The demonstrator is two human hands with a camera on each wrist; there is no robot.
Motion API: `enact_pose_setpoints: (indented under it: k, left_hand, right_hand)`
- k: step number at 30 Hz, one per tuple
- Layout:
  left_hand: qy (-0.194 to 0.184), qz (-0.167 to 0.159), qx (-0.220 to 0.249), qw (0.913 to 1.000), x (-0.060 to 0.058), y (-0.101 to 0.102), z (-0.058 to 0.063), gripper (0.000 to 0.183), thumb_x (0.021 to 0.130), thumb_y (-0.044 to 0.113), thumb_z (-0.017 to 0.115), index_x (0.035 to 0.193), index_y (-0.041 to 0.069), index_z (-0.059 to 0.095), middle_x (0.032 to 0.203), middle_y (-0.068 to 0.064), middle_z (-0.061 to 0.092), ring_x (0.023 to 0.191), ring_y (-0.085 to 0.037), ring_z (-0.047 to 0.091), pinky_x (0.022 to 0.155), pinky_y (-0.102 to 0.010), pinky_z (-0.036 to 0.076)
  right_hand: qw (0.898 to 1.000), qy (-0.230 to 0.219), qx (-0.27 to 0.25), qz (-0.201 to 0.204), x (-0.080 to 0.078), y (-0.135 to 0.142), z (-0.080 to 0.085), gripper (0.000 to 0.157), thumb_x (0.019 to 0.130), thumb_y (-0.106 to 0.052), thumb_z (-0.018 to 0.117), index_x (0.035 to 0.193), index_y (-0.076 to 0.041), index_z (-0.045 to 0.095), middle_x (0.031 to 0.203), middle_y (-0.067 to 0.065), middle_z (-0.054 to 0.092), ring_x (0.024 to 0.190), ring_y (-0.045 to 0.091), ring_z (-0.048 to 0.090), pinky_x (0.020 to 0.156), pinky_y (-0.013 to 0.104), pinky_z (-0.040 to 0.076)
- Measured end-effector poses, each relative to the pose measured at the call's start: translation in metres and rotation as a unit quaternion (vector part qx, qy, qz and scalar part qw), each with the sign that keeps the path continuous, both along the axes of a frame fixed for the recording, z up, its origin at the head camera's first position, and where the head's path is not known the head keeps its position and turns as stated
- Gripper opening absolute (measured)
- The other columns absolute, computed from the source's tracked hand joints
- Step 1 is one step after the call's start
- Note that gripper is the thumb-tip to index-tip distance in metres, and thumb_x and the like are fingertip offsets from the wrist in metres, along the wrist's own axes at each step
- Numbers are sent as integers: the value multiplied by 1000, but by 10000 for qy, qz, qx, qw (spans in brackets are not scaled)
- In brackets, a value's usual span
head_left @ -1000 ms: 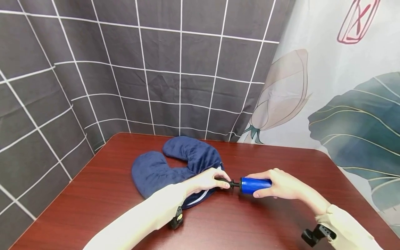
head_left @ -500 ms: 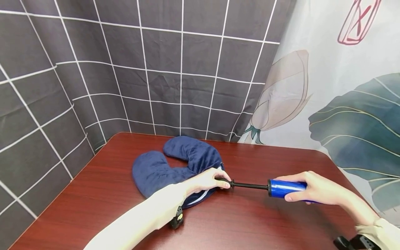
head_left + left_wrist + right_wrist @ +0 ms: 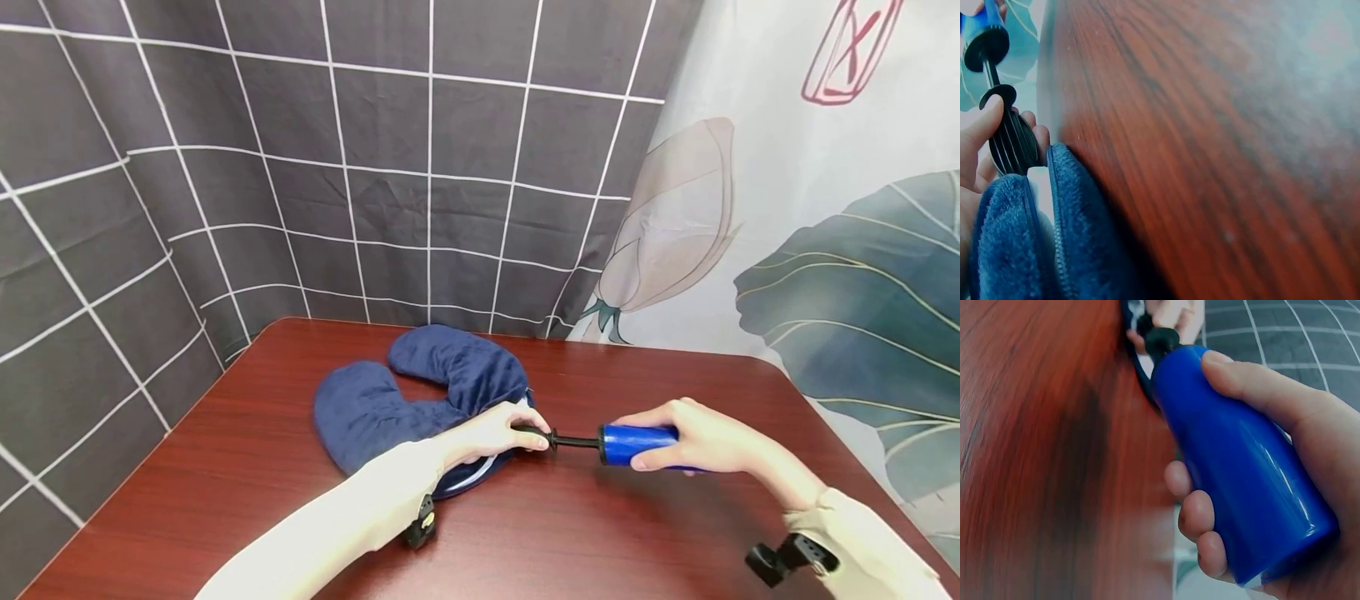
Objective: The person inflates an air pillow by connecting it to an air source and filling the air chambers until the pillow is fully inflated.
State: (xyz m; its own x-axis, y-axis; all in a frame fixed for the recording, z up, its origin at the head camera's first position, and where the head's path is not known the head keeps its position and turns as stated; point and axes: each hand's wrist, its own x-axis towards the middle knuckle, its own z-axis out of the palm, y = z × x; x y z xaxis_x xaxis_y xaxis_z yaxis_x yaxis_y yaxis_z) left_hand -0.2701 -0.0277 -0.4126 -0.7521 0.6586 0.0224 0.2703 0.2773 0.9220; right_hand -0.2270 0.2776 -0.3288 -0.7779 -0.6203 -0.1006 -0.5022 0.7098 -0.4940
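The right hand is gripping the blue pump barrel, fingers curling round it, over the red-brown table — a black rod is showing at its end — and the left hand is holding the black handle closely, right at the unzipped edge of the navy neck pillow, which is lying flat.

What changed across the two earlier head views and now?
The right hand carried the blue cylinder rightward, lengthening the exposed black rod, then came partway back toward the left hand, shortening it again. Nothing was released. The left hand's grip on the black handle and the navy pillow stayed put.
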Motion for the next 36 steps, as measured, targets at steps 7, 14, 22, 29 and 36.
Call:
enact_pose_setpoints:
  k: [7,14,22,29,36]
  left_hand:
    - [6,66,8,10000,0,-2,0,21,90,12,70,107,-1,70,85,-4,67,73,0,57,73,-14,47]
    - [66,71,-89,9999,0,-3,-1,21,90,12,70,107,0,71,84,-4,66,73,-1,56,73,-14,46]
    - [-3,108,-80,9999,0,-1,1,19,89,12,71,104,0,71,83,-4,68,73,0,57,72,-14,46]
    - [-100,108,21,9999,-1,-1,2,20,88,10,71,105,-1,71,86,-6,69,73,0,58,73,-14,46]
    - [-63,56,-108,9999,-1,-2,2,20,89,13,71,105,0,71,85,-2,67,72,0,58,72,-14,47]
  right_hand:
    - [9993,267,-48,255,-14,-38,-16,53,86,-49,72,129,-20,66,111,2,74,78,3,65,63,23,54]
    - [9994,321,-14,134,-15,-49,-25,55,85,-51,72,129,-19,66,111,2,74,81,3,64,67,21,53]
    - [9997,-88,11,-247,-5,-30,-14,57,83,-47,75,132,-20,64,109,7,72,66,4,62,50,27,53]
    - [9992,-228,-119,-295,4,7,-1,56,85,-39,76,134,-17,62,106,5,71,62,5,62,48,28,51]
    - [9985,-382,-246,-311,17,40,10,53,88,-31,74,135,-14,60,95,-2,70,54,5,60,46,29,50]
